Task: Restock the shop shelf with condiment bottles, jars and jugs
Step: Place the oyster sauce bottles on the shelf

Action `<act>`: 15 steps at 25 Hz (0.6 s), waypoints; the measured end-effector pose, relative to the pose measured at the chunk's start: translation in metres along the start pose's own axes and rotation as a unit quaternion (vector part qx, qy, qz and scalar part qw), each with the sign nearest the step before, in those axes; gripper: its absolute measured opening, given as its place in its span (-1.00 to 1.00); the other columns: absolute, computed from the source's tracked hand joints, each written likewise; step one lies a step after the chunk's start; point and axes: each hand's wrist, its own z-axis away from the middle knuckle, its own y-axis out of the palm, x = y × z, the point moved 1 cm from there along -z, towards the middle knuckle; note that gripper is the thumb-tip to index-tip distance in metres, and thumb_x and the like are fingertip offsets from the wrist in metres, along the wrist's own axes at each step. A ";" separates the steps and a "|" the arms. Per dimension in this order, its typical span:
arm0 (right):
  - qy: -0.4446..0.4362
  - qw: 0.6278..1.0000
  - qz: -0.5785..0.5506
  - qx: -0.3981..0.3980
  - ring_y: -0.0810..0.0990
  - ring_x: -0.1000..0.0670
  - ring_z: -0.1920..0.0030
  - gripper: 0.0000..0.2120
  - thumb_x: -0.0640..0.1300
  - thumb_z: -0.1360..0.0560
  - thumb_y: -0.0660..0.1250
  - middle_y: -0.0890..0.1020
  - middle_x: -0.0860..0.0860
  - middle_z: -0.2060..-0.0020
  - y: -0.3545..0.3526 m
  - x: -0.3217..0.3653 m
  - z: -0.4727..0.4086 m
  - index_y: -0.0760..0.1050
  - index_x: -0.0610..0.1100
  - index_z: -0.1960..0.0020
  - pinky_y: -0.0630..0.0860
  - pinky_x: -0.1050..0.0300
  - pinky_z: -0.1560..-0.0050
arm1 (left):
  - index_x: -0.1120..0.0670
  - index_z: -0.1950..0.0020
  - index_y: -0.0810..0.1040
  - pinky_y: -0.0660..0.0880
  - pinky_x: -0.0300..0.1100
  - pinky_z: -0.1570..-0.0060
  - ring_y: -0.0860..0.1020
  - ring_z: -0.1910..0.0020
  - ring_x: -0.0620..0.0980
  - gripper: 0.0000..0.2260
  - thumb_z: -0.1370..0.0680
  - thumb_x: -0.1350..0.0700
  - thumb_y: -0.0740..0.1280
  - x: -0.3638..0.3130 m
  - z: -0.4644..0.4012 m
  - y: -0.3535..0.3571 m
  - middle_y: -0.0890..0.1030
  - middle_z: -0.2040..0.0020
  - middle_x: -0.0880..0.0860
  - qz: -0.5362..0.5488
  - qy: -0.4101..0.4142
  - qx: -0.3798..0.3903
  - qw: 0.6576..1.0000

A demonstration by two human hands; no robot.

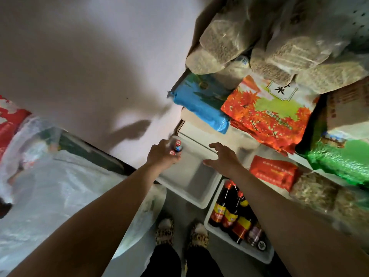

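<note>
My left hand [162, 154] grips small dark bottles with red caps [177, 147], at least two, at the far left corner of a white shelf [191, 176]. My right hand [223, 158] hovers over the same shelf with fingers spread, holding nothing. Lower down, a white tray [221, 233] holds several dark sauce bottles [229, 210] with red and yellow labels, lying side by side, plus a small jar [256, 234].
Bagged goods fill the shelves on the right: a blue bag [199, 102], an orange leaf-print bag [267, 114], a green bag [339, 156], a red packet [273, 172], clear sacks of grain [225, 43]. White plastic bags [50, 188] lie at left. My slippered feet [181, 234] stand below.
</note>
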 end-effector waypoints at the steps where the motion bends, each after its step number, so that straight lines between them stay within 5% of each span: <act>1: -0.002 1.000 -0.001 0.005 0.49 -0.11 -0.33 -0.38 0.06 -0.42 0.53 0.50 -0.12 -0.35 0.010 -0.007 -0.012 0.39 0.00 -0.40 0.43 0.02 -0.32 | 0.13 -0.40 0.36 0.38 -0.12 -0.21 0.44 -0.32 0.16 -0.43 -0.47 0.01 0.47 0.009 -0.012 0.012 0.50 -0.32 0.16 0.005 -0.006 0.000 1.000; 10: 0.001 0.997 -0.077 -0.001 0.52 -0.07 -0.30 -0.41 0.17 -0.47 0.46 0.53 -0.04 -0.32 0.154 -0.088 -0.168 0.43 -0.05 -0.39 0.43 -0.04 -0.34 | 0.07 -0.39 0.43 0.37 -0.17 -0.16 0.49 -0.29 0.12 -0.45 -0.50 -0.16 0.41 0.122 -0.159 0.150 0.53 -0.32 0.13 0.142 -0.076 -0.038 0.986; 15: -0.003 0.991 -0.132 -0.030 0.55 0.03 -0.12 -0.43 0.21 -0.47 0.43 0.58 0.00 -0.24 0.244 -0.136 -0.278 0.47 -0.05 -0.37 0.47 0.12 -0.08 | 0.03 -0.27 0.52 0.45 -0.15 -0.11 0.56 -0.14 0.09 -0.55 -0.49 -0.20 0.41 0.192 -0.264 0.234 0.60 -0.19 0.08 0.238 -0.085 -0.070 0.965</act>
